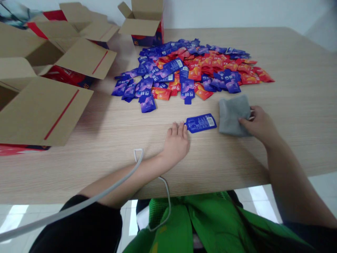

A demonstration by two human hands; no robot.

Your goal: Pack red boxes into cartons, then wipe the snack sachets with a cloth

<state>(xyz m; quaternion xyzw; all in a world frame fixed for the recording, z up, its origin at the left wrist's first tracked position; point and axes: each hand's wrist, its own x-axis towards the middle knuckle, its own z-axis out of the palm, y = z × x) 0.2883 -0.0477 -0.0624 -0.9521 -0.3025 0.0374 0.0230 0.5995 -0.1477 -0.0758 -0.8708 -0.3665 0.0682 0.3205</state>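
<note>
A single blue sachet [201, 123] lies flat on the table, its printed side with a barcode facing up. The fingertips of my left hand [177, 140] press on its narrow left end, fingers laid out flat. Just right of the sachet, my right hand [260, 124] pinches the right edge of a folded grey cloth [233, 114] between thumb and fingers. The cloth rests on the table and does not cover the sachet. Beyond both hands spreads a pile of blue sachets [187, 88] and red-orange sachets [195, 70].
Open cardboard boxes [86, 58] with raised flaps crowd the left side, one large flap [47, 109] reaching toward my left arm. Another open box [147, 38] stands at the back by the wall. A white cable [110, 189] crosses over my left forearm. The table's front edge runs before me.
</note>
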